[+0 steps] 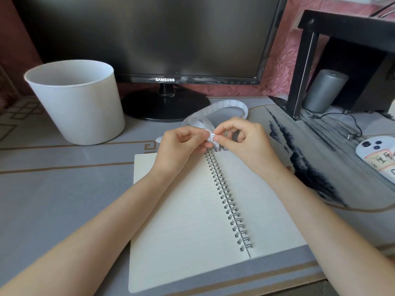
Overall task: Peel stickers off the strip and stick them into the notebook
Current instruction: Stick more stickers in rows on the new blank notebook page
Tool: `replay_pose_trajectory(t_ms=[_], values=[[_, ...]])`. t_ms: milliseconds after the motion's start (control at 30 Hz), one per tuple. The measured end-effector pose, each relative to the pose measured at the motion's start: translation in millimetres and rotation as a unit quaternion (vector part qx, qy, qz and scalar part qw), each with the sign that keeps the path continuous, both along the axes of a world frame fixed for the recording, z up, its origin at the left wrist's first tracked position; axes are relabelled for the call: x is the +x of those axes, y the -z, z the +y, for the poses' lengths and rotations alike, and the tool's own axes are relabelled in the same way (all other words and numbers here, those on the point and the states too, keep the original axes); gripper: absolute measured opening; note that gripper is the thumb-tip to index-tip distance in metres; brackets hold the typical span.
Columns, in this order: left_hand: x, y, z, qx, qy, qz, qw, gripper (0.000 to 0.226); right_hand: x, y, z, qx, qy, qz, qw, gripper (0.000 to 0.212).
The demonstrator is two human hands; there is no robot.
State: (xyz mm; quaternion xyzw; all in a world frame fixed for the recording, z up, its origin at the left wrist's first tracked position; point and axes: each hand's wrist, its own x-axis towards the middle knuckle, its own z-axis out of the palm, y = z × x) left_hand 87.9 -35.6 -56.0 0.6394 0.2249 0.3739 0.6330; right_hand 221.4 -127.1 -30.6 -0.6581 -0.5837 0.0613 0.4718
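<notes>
White sticker strip [215, 107] loops above the open spiral notebook [192, 210]. Left hand [181, 146] pinches the strip end; right hand [239, 137] pinches a sticker [212, 138], apparently mid-peel. Next: lift free, press onto the page.

Left of the notebook [188, 210], the desk [53, 199] lies open. Beyond the notebook's far-left corner stands a white bin [74, 103]. Straight beyond it sit the monitor base [166, 107] and the looping sticker strip [224, 104]. To its right, a black shelf leg [300, 77], cable [352, 136] and phone [376, 154] narrow the passage.
</notes>
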Motion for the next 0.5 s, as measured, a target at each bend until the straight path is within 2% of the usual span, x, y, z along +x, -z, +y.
replay_pose_trajectory(t_ms=[300,500], values=[[1.2,-1.4,0.0,-0.021,-0.016,0.014,1.0,0.013,8.2,7.9,5.8,0.008,-0.013,-0.035,0.999,0.008],[0.5,-3.4,-0.5,-0.032,-0.027,0.019,0.999,0.017,7.2,3.4,3.0,0.008,-0.062,0.004,0.998,0.006]])
